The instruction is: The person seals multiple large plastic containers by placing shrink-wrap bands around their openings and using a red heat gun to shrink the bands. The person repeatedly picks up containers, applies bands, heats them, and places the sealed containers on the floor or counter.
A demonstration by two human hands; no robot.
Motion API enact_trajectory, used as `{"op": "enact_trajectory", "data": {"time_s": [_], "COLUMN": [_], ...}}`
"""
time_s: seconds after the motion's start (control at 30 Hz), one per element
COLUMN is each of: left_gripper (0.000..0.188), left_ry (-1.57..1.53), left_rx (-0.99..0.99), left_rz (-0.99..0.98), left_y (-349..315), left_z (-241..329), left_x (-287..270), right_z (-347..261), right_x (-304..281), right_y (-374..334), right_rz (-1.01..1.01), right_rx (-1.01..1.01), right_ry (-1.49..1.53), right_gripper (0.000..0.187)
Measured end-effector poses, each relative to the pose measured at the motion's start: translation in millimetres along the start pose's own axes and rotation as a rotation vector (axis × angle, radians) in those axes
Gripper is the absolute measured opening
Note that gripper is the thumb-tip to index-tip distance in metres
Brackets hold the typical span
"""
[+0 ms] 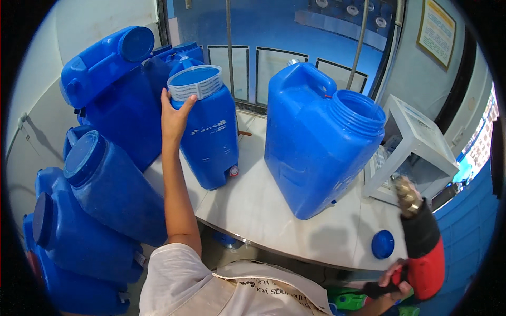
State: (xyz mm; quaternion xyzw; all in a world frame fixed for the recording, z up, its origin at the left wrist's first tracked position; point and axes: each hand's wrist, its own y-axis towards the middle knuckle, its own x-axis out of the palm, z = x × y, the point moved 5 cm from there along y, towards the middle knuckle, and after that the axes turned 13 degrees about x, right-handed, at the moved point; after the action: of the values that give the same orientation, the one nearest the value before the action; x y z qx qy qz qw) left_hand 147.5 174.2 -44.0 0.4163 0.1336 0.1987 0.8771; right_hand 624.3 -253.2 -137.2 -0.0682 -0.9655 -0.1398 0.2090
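Under my left hand (175,117), the jug (211,145) toward the table's (245,203) left end is smooth, softly glossy plastic, its neck wrapped in thin, see-through plastic film (196,91). The open jug (316,139) and the cap (383,244) near the front right edge are shiny plastic too, while my heat gun (426,266) pairs a plastic body with a polished metal nozzle (408,197).

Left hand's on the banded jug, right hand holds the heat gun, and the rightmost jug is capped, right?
No: the head view shows the rightmost jug uncapped, its mouth open. Left hand on banded jug, right hand holding heat gun: correct.
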Motion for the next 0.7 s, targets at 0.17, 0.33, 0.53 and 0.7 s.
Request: {"op": "enact_trajectory", "data": {"time_s": [0.17,0.33,0.53,0.7], "left_gripper": [0.098,0.096,0.092,0.092], "left_ry": [0.074,0.122,0.183,0.199], "left_rx": [0.047,0.020,-0.023,0.007], "left_rz": [0.009,-0.013,-0.044,-0.028], "left_y": [3.0,2.7,1.0,0.1], "left_z": [-3.2,0.9,9.2,8.2], "left_x": [3.4,0.7,-0.1,0.1], "right_z": [66.9,96.7,100.1,79.7], "right_x": [147.5,232.6,248.3,251.1], "right_y": [106.1,183.9,213.8,234.6], "right_rz": [-0.019,-0.135,-0.088,-0.081], "right_rx": [0.193,0.312,0.349,0.397], "right_ry": [-0.162,-0.045,-0.007,0.003], "right_gripper": [0.044,0.033,0.029,0.029]}}
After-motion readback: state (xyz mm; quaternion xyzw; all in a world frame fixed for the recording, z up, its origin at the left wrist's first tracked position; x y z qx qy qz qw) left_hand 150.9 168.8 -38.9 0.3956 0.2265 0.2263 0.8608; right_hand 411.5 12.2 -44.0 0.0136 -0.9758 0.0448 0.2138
